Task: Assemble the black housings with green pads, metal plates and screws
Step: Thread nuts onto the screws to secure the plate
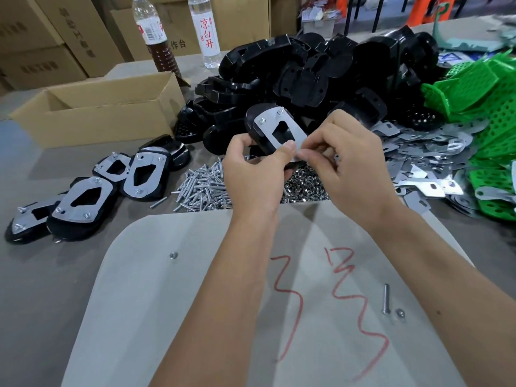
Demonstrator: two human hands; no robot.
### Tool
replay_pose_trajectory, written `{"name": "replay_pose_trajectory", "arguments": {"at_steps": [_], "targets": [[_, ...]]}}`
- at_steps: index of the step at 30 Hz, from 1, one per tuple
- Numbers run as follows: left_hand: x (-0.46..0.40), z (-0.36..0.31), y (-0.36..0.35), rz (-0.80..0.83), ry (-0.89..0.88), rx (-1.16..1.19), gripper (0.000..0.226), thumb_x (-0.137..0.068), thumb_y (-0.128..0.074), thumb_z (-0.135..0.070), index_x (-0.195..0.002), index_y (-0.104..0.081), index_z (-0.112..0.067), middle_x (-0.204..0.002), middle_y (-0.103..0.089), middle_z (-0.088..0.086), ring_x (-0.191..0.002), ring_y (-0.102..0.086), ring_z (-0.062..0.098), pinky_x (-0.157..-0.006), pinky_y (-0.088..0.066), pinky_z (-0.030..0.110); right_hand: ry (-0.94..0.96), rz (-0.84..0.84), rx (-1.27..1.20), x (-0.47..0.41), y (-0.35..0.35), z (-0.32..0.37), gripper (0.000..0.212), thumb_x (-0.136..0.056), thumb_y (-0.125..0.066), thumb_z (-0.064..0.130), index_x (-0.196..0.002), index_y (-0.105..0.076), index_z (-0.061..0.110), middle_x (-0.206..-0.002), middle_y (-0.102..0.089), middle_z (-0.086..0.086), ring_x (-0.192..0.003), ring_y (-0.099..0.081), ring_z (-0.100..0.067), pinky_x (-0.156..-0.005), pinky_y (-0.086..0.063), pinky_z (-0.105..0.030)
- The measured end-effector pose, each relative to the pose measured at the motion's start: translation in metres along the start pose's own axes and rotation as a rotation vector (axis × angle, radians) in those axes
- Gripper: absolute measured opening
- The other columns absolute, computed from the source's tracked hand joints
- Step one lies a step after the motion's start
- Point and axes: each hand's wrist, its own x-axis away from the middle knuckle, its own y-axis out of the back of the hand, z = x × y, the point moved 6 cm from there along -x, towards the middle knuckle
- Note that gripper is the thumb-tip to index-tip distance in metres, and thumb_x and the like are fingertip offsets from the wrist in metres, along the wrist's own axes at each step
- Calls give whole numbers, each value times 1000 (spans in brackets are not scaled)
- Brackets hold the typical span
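My left hand (255, 169) grips a black housing (255, 127) held up over the table, with a metal plate (279, 129) on its face and two screws sticking up at its far end. The thumb presses the plate's near edge. My right hand (346, 163) pinches at the plate's near right corner with thumb and fingertips; what it pinches is hidden. Loose screws (203, 185) and nuts (304, 185) lie heaped below the hands. Black housings (307, 71) are piled behind, metal plates (418, 160) and green pads (480, 88) to the right.
Several assembled housings (83, 202) lie at the left. An open cardboard box (97, 113) and two bottles (206, 32) stand at the back left. A pale board (195, 303) with red marks covers the near table, with a loose screw (386, 301) and nuts on it.
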Motion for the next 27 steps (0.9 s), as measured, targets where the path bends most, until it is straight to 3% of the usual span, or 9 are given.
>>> {"name": "replay_pose_trajectory", "arguments": {"at_steps": [4, 8, 12, 15, 22, 27], "targets": [[1, 0, -1, 12, -3, 2, 27, -84, -82, -6, -100, -63, -15, -87, -76, 8, -69, -71, 9, -63, -56, 21, 21, 10, 34, -2, -3, 4, 16, -98, -68, 7, -86, -61, 1, -85, -53, -3, -74, -47, -17, -67, -37, -20], [-1, 1, -4, 88, 60, 57, 26, -87, -79, -2, -104, -62, -13, -89, -74, 6, -67, -68, 9, -72, -63, 31, 3, -28, 10, -2, 0, 4, 12, -97, -70, 5, -86, -65, 2, -83, -60, -4, -75, -53, -17, -70, -40, -20], [-1, 3, -10, 238, 162, 146, 31, -90, -74, 2, -114, -59, -12, -101, -73, 12, -84, -71, 20, -80, -63, 33, -7, -44, 2, -1, 6, 3, 6, -95, -67, -3, -90, -69, 0, -84, -59, 1, -75, -56, -14, -73, -40, -13], [-1, 3, -11, 295, 166, 148, 32, -92, -72, 3, -118, -58, -11, -106, -74, 14, -91, -74, 24, -82, -63, 37, -15, 6, -41, 0, 5, 2, 8, -96, -63, -6, -93, -68, -1, -87, -56, 1, -70, -57, -9, -66, -43, -16], [-2, 0, -10, 181, 50, 103, 33, -91, -70, 4, -117, -58, -11, -120, -70, 21, -94, -73, 24, -75, -64, 36, 20, -7, -55, 0, 6, 8, 6, -97, -66, 0, -97, -72, 2, -87, -59, 0, -75, -59, -15, -67, -51, -30], [-1, -2, -10, 111, -21, 49, 30, -89, -74, -1, -110, -55, -10, -105, -71, 12, -89, -75, 24, -61, -57, 24, 18, -41, -76, 0, 10, 10, 5, -95, -71, 3, -95, -75, 4, -82, -64, 0, -75, -62, -14, -68, -51, -32]]}}
